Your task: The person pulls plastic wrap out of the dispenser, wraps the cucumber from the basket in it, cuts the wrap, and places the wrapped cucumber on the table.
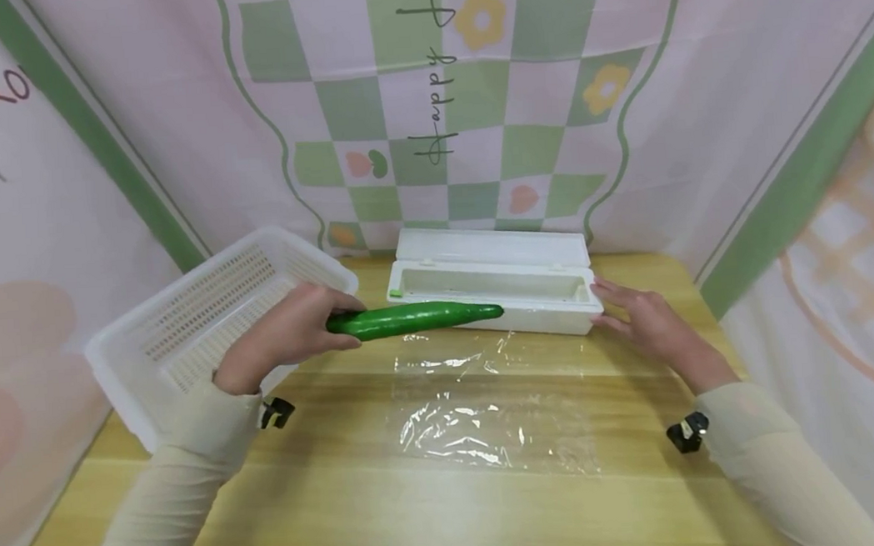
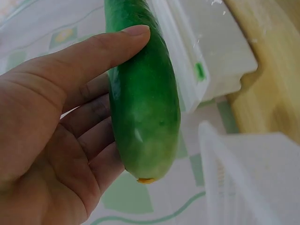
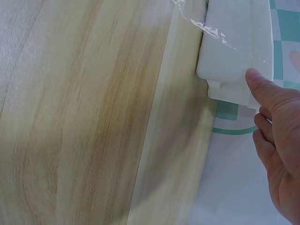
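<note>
In the head view my left hand (image 1: 290,328) grips the thick end of a long green cucumber (image 1: 410,318) above the table. The left wrist view shows the thumb across the cucumber (image 2: 145,103) and the fingers beneath it, with its pale blunt end towards the camera. My right hand (image 1: 651,327) holds the right end of a white cling film dispenser (image 1: 522,318), the thumb on its front. Its hinged lid (image 1: 491,249) stands raised at the back. From the dispenser a sheet of clear cling film (image 1: 492,432) lies spread over the table towards me.
A white slotted plastic basket (image 1: 126,342) stands at the left, partly behind my left forearm. The wooden table (image 1: 438,532) ends against a patterned cloth backdrop (image 1: 434,98), with more printed cloth on both sides.
</note>
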A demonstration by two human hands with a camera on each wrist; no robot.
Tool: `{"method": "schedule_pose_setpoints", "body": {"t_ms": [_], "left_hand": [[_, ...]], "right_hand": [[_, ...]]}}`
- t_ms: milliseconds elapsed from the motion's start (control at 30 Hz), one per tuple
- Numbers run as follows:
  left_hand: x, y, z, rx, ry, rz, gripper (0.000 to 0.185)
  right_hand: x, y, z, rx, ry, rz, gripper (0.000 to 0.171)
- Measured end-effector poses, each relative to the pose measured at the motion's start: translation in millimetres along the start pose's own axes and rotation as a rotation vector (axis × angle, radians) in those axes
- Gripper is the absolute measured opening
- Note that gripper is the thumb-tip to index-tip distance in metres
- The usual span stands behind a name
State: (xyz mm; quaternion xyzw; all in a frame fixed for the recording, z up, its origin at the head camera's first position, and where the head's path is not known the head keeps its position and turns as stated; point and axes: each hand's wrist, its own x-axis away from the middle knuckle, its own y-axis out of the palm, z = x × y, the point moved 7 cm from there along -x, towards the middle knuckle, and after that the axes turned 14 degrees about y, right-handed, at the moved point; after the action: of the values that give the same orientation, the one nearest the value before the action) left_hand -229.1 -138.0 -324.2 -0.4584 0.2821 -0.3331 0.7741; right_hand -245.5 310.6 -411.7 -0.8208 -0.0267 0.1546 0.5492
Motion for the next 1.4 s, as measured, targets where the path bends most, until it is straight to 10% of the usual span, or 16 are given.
{"method": "schedule_pose_setpoints", "body": {"t_ms": [700, 1400], "left_hand": [[-42.8, 79.9, 31.0, 0.034, 0.162, -0.054, 0.035], [-56.3, 143.8, 42.7, 0.090, 0.157, -0.117, 0.035]], "right_hand": [[-2, 3, 6, 0.016, 0.030, -0.017, 0.059], [-1, 4, 6, -0.002, 0.047, -0.032, 0.060]]}}
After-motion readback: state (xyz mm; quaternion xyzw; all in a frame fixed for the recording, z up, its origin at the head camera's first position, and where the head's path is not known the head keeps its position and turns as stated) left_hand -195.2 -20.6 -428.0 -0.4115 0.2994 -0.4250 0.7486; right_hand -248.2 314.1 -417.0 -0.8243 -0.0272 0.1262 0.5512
